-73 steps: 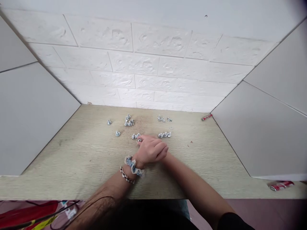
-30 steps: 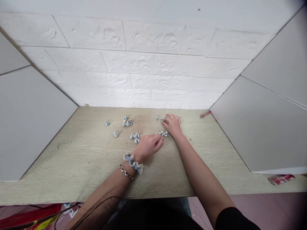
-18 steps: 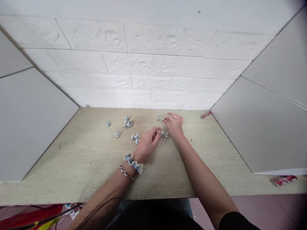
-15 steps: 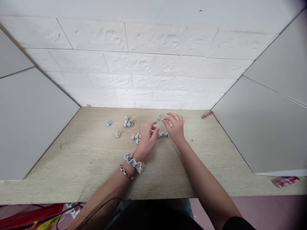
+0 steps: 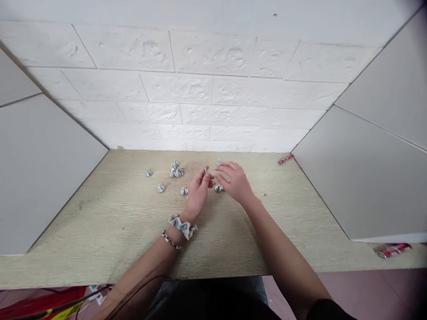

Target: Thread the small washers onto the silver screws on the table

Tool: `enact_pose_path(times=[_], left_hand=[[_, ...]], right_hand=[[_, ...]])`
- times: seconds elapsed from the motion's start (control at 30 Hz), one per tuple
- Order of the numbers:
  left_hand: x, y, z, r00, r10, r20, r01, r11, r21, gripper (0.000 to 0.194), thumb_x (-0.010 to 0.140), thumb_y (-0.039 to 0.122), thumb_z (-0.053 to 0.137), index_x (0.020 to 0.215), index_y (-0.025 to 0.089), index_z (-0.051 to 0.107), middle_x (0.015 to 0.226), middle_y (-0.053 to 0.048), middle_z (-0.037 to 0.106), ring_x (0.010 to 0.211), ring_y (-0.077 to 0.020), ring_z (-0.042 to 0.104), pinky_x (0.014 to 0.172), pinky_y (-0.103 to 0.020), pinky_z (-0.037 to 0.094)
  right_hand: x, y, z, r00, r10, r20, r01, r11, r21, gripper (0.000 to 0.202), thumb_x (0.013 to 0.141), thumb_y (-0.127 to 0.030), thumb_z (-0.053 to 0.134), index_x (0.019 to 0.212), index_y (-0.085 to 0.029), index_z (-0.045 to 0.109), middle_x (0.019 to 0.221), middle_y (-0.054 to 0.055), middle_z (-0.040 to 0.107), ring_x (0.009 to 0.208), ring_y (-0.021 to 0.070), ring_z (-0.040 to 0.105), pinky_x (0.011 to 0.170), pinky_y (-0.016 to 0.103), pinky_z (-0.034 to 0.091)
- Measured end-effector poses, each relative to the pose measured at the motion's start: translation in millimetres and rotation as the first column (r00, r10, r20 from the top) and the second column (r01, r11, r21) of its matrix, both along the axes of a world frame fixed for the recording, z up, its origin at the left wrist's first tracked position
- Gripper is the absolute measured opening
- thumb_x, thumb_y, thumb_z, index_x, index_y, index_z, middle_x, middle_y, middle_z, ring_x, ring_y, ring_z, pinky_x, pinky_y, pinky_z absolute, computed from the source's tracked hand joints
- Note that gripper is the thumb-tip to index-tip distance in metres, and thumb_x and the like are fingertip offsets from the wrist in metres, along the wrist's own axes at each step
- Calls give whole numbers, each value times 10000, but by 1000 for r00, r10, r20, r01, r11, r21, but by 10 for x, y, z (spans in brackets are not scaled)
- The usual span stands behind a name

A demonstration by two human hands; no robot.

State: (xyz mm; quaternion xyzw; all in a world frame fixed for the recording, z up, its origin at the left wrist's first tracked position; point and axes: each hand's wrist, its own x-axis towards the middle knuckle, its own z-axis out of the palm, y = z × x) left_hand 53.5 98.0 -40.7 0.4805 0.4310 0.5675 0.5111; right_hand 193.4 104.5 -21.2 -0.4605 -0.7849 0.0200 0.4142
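Observation:
My left hand pinches a silver bolt between thumb and fingertips, its shank pointing up. Just to the right hovers my right hand, its thumb and fingers apart with nothing seen between them. Beneath the right fingers stand bolts with washers, partly covered by that hand. Another bolt is behind its fingertips. By the left wrist side, a bolt with a washer shows, and others there are hidden by the hand.
A cluster of bolts lies left of centre on the wooden table, with single bolts nearby. Grey panels stand at both sides and a white brick-pattern wall behind. Two red cylinders lie at the right.
The bolt has passed from my right hand to my left, which now grips it upright. My right hand has shifted left and its fingers have parted.

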Motion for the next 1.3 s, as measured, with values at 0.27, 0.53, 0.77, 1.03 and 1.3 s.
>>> enact_pose_path(times=[0.27,0.53,0.77,1.03,1.3], left_hand=[[2,-18,43,999,3,-44,-3,1000,12,404,860,430,444,1074,114,573,689,10,458,514,-60,422,496,-185,367],[13,-43,61,976,-86,-201,91,996,15,345,837,377,457,1025,121,593,726,-6,522,535,-67,454,523,-187,376],[7,-62,56,934,-95,-346,132,988,85,326,826,384,468,1004,150,608,749,-7,573,559,-88,486,575,-213,398],[22,-55,14,913,-98,-396,157,980,120,328,844,403,430,974,163,613,739,-2,584,549,-96,499,594,-229,411],[21,-61,7,916,-112,-384,166,980,110,336,846,409,427,986,165,611,734,-2,586,556,-100,500,589,-227,407]], right_hand=[[560,152,-53,886,-235,399,413,793,-448,223,810,-289,547,979,-200,663,968,76,585,856,194,563,733,273,408],[548,228,-158,851,-193,489,455,736,-501,184,804,-230,509,808,-218,692,881,60,602,840,175,552,699,245,374],[554,242,-188,868,-222,443,445,742,-501,189,798,-295,530,870,-222,689,903,57,602,849,174,541,704,245,364],[546,270,-220,919,-202,338,369,741,-561,138,760,-212,550,802,-184,679,873,52,616,834,162,538,716,237,356],[546,254,-276,952,-249,177,302,675,-674,103,697,-203,586,779,-170,640,779,-2,645,725,116,569,624,192,382]])
